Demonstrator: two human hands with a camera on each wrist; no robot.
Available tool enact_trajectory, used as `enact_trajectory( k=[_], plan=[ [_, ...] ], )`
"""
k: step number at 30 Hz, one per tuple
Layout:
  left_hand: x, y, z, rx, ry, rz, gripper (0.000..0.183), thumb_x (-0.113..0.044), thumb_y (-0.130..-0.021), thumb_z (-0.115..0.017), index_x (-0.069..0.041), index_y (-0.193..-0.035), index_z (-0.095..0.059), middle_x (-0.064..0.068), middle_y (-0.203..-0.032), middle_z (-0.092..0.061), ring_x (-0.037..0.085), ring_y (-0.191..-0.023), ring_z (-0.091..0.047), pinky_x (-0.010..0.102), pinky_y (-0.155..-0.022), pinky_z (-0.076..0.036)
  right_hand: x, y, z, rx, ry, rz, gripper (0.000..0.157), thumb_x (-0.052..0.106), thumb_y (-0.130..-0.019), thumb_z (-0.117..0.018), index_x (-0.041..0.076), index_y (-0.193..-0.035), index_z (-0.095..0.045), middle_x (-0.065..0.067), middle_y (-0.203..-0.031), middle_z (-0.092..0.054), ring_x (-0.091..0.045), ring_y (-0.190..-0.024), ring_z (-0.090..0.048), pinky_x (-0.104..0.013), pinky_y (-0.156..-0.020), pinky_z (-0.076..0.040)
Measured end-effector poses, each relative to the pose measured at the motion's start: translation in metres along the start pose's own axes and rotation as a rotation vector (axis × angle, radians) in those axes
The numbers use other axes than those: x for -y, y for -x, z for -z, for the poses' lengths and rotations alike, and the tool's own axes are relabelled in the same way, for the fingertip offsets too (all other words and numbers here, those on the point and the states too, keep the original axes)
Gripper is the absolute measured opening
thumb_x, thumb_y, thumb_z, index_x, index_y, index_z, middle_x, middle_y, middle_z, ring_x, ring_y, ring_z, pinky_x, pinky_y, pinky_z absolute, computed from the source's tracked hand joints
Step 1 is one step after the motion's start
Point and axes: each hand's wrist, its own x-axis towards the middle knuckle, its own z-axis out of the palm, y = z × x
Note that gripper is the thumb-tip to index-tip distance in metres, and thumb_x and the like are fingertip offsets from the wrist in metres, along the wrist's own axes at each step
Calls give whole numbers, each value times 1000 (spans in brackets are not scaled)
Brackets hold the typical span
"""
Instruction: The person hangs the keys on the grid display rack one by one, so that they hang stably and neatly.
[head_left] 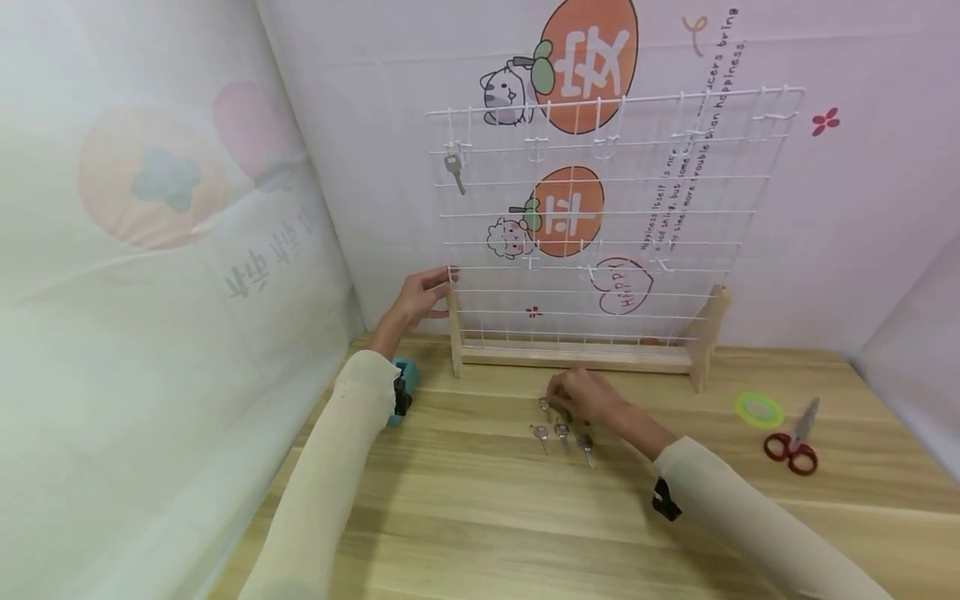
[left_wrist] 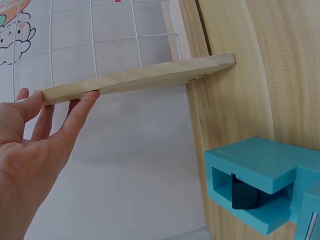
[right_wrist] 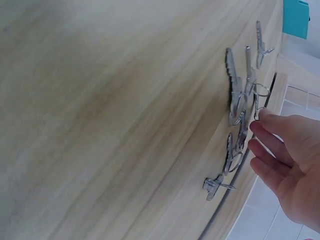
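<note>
My left hand (head_left: 426, 296) grips the wooden side post (left_wrist: 145, 74) of a white wire grid rack, thumb and fingers on either side of its edge. At the table by the rack's foot, my right hand (right_wrist: 292, 160) has its thumb and fingertip at the ring of a key (right_wrist: 256, 111), which it pinches. Several silver keys with rings lie around it, among them one key (head_left: 541, 433) to the left and another key (head_left: 586, 447) in front. One key (head_left: 454, 172) hangs from a hook at the grid's upper left.
White hooks line the grid's top and lower rows above the wooden base rail (head_left: 577, 357). A teal tape dispenser (left_wrist: 260, 157) stands beside my left forearm. Red-handled scissors (head_left: 791, 450) and a yellow-green ring-shaped roll (head_left: 759, 410) lie at the right. Printed cloth walls surround the table.
</note>
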Motion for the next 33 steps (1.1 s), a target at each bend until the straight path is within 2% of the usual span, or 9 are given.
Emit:
enact_trajectory(
  k=[4, 8, 13, 20, 26, 29, 33],
  plan=[
    [0, 0, 0, -1, -12, -4, 42, -7, -109, -54, -14, -151, -57, 10, -155, -53, 32, -143, -49, 64, -102, -52, 6, -2, 5, -40, -26, -40, 7, 4, -100, -69, 3, -99, -76, -4, -90, -76, -5, -68, -65, -18, -60, -57],
    [0, 1, -1, 2, -23, -2, 43, -7, -109, -53, -15, -152, -56, 10, -156, -52, 31, -144, -47, 62, -103, -52, 12, -2, 13, -78, -20, -45, 6, 4, -100, -69, 3, -99, -75, -6, -94, -77, -15, -84, -74, -24, -71, -62],
    [0, 2, -2, -3, -36, 5, 44, -6, -109, -52, -16, -152, -55, 9, -156, -52, 29, -145, -47, 58, -101, -55, 15, -2, 21, -134, 8, -22, 5, 5, -100, -70, 4, -100, -75, -6, -91, -78, -18, -82, -75, -26, -65, -61],
    [1, 2, -1, 3, -29, -8, 43, -8, -110, -52, -14, -153, -54, 10, -157, -50, 31, -145, -45, 63, -104, -51, 23, -5, 40, -216, -3, 24, 4, 5, -99, -70, 3, -100, -73, -7, -85, -77, -17, -74, -74, -26, -58, -58],
    [0, 4, -1, 11, -37, -13, 43, -8, -110, -52, -14, -153, -54, 9, -158, -49, 30, -146, -45, 62, -104, -51, 39, -11, 71, -234, -58, 5, 9, 6, -101, -69, 1, -106, -72, -9, -91, -77, -20, -82, -75, -36, -71, -64],
    [-1, 5, -1, 13, -38, -14, 43, -8, -110, -51, -13, -153, -54, 9, -158, -49, 31, -146, -45, 62, -104, -51, 49, -17, 92, -234, -98, -25, 10, 9, -103, -67, 2, -108, -72, -10, -95, -77, -23, -88, -76, -40, -76, -64],
    [-2, 6, -1, 16, -31, -8, 43, -9, -110, -51, -12, -153, -54, 10, -158, -49, 32, -146, -45, 63, -105, -50, 62, -27, 123, -283, -115, -19, 11, 10, -103, -66, 2, -109, -72, -11, -96, -78, -25, -90, -76, -42, -79, -65]
  ],
)
